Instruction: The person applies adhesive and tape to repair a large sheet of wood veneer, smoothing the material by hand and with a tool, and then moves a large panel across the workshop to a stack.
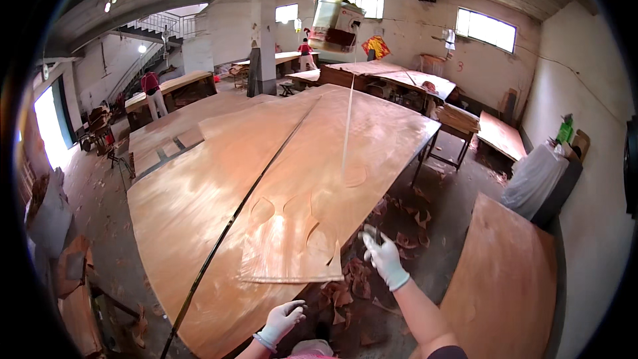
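Observation:
My left hand (284, 320), in a white glove, is close to the near edge of a large, thin wood veneer sheet (219, 159). Its fingers are loosely bent and apart, with nothing visible in them. Right of the sheet's edge is my gloved right hand (384, 258), raised and closed around a small dark tool whose kind I cannot make out. A smaller veneer piece (279, 252) with wavy cut-outs at its top lies on the sheet before me. Across the sheet runs a long dark strip (246, 203).
A device (334, 24) hangs overhead, trailing a pale tape (348, 119) to the sheet. Veneer scraps (352, 282) litter the floor. Another panel (502, 279) stands right. Two people (153, 90) work at far benches; a concrete pillar (264, 33) rises behind the table.

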`<state>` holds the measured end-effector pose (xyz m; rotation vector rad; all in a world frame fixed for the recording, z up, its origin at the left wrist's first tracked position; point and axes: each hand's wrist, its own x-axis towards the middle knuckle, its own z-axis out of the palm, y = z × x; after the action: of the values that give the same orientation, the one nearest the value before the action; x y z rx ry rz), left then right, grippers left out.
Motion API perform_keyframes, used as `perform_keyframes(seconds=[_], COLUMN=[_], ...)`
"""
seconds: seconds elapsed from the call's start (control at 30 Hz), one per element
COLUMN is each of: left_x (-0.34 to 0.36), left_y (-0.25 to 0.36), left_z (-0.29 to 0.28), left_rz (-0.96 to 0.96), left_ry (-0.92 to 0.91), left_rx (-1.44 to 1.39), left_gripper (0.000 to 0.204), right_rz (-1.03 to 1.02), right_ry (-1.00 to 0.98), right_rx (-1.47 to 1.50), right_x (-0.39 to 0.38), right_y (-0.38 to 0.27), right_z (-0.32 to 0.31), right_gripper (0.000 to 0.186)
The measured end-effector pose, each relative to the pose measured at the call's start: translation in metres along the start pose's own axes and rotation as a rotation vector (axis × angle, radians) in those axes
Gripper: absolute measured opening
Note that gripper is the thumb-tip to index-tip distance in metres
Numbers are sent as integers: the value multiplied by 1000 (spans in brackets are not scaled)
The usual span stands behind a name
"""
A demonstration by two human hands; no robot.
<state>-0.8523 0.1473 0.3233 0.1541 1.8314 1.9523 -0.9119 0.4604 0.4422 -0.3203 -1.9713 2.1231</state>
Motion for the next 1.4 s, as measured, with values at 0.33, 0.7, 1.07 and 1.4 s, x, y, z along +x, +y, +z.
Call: perform_keyframes(seconds=[0.33,0.7,1.07,1.4], left_x=[166,299,388,459], left_y=[-9,109,209,163], left_z=[13,89,245,243], left_rz=[7,269,492,253], left_ry=[290,504,563,643], left_rx=[-174,-56,407,-921], left_gripper=[33,24,13,37], right_rz=[-373,-143,113,-129], right_ry=[-169,-715,-1073,-1168], right_rx=[217,182,-183,-217], right_x=[283,336,353,424], right_y=[-112,-78,10,2], right_z=[29,-23,-144,-171], right_gripper=[46,4,17,36])
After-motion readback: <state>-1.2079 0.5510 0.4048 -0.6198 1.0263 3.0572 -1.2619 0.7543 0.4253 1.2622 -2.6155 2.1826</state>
